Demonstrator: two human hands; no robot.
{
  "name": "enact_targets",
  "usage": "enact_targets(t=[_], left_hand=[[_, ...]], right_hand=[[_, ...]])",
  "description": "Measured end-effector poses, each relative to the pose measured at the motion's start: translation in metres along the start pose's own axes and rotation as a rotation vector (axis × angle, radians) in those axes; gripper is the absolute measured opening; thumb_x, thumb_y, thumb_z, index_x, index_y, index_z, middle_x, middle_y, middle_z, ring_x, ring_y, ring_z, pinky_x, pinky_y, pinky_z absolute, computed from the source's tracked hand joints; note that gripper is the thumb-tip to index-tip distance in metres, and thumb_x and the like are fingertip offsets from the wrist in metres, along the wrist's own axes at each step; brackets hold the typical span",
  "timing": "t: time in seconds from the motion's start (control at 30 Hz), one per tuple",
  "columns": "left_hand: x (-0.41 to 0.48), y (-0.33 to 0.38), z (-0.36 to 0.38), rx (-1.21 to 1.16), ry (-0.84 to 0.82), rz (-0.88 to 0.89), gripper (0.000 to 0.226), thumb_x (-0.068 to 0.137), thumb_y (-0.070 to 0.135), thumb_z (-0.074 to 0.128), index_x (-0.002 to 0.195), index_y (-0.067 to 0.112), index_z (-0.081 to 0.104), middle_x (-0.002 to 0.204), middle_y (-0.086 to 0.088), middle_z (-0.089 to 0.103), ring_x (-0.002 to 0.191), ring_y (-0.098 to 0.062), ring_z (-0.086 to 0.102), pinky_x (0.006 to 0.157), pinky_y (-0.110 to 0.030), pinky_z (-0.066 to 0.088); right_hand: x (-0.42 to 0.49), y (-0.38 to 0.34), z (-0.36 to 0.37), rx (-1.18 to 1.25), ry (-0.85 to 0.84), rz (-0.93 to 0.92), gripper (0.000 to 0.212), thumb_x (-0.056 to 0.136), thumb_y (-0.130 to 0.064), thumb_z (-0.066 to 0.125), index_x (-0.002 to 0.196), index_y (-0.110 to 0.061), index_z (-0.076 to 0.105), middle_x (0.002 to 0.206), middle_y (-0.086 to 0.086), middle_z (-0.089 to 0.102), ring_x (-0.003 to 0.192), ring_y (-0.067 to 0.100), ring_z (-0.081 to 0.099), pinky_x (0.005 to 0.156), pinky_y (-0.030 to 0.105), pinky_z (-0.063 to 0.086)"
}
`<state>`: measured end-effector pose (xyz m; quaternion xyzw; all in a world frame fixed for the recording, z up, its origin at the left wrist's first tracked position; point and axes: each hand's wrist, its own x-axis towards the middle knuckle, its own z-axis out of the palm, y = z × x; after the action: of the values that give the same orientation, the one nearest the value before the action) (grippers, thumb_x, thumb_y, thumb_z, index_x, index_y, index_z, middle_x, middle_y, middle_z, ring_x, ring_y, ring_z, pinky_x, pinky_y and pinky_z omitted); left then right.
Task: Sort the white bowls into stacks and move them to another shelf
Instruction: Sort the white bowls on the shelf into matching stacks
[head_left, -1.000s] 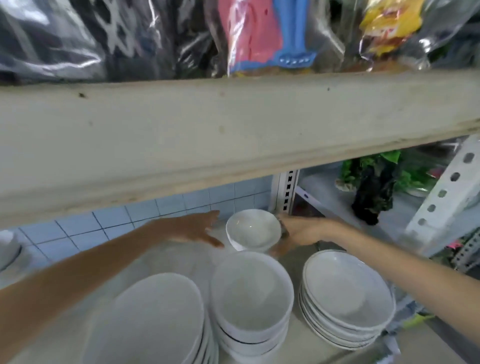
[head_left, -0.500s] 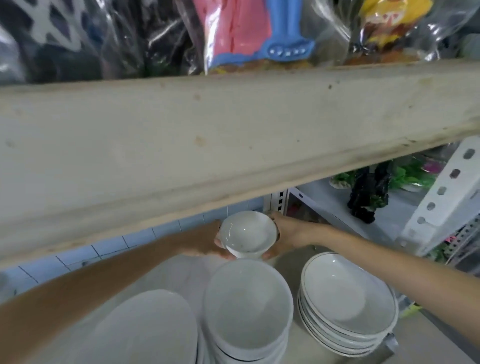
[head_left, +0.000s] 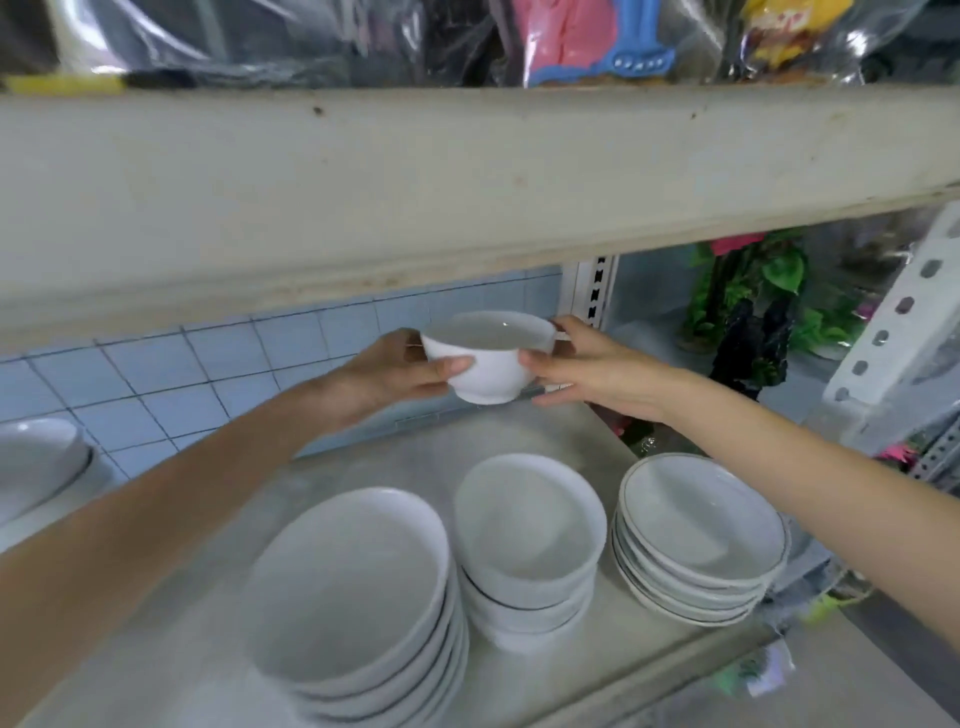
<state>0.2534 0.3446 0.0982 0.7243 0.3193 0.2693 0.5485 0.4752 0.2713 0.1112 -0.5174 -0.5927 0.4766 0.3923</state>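
shelf (head_left: 395, 467): grey, dusty | on it: three bowl stacks (head_left: 524, 540), side by side near the front edge

Small white bowl (head_left: 487, 358) between both hands

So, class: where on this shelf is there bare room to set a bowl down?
Free: the shelf between the tiled wall and the stacks. Crowded: the front, where three stacks stand close together.
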Motion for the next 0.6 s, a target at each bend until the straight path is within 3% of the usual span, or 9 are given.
enact_targets(t=[0.1,0.2,0.3,0.4,0.53,0.6], left_hand=[[-0.022,0.009,-0.004,-0.072,0.022,-0.030,0.088,0.038,0.061,0.086,0.110,0.019,0.061,0.104,0.009,0.073,0.100,-0.008,0.067,0.077,-0.016,0.053],[-0.045,0.015,-0.007,-0.119,0.068,-0.045,0.099,0.039,0.063,0.085,0.121,0.015,0.056,0.116,0.000,0.069,0.106,-0.014,0.066,0.082,-0.018,0.053],[-0.067,0.024,-0.007,-0.138,0.116,-0.027,0.101,0.037,0.064,0.085,0.121,0.015,0.055,0.114,0.001,0.070,0.105,-0.013,0.066,0.081,-0.017,0.053],[-0.091,0.035,-0.007,-0.151,0.178,0.005,0.106,0.039,0.061,0.086,0.126,0.011,0.052,0.119,-0.001,0.067,0.107,-0.013,0.065,0.085,-0.019,0.053],[-0.124,0.046,-0.004,-0.161,0.248,0.026,0.111,0.047,0.059,0.086,0.135,0.006,0.044,0.126,-0.005,0.063,0.112,-0.017,0.063,0.090,-0.024,0.052],[-0.140,0.052,0.003,-0.172,0.283,0.036,0.109,0.048,0.059,0.086,0.134,0.005,0.045,0.125,-0.006,0.063,0.112,-0.018,0.063,0.091,-0.026,0.052]], right_hand=[[-0.008,-0.013,0.018,0.005,-0.019,-0.012,0.026,0.080,-0.038,0.061,0.102,-0.027,0.053,0.114,0.001,0.062,0.104,0.021,0.063,0.092,0.038,0.051],[-0.014,-0.026,0.034,0.008,-0.018,-0.018,0.036,0.072,-0.047,0.061,0.100,-0.027,0.049,0.117,0.005,0.059,0.105,0.024,0.063,0.094,0.042,0.050],[-0.022,-0.038,0.048,0.012,-0.021,-0.047,0.012,0.088,-0.038,0.055,0.090,-0.032,0.044,0.105,-0.003,0.058,0.102,0.024,0.063,0.096,0.041,0.048],[-0.031,-0.050,0.059,0.004,-0.032,-0.090,0.015,0.088,-0.040,0.054,0.092,-0.032,0.042,0.102,-0.005,0.057,0.098,0.021,0.063,0.096,0.041,0.048],[-0.047,-0.064,0.072,-0.061,-0.102,-0.135,0.078,0.063,-0.057,0.059,0.127,-0.015,0.045,0.120,0.006,0.059,0.103,0.020,0.065,0.094,0.041,0.050],[-0.054,-0.068,0.079,-0.052,-0.124,-0.148,0.086,0.059,-0.060,0.060,0.129,-0.014,0.043,0.124,0.005,0.057,0.107,0.019,0.063,0.094,0.042,0.050]])
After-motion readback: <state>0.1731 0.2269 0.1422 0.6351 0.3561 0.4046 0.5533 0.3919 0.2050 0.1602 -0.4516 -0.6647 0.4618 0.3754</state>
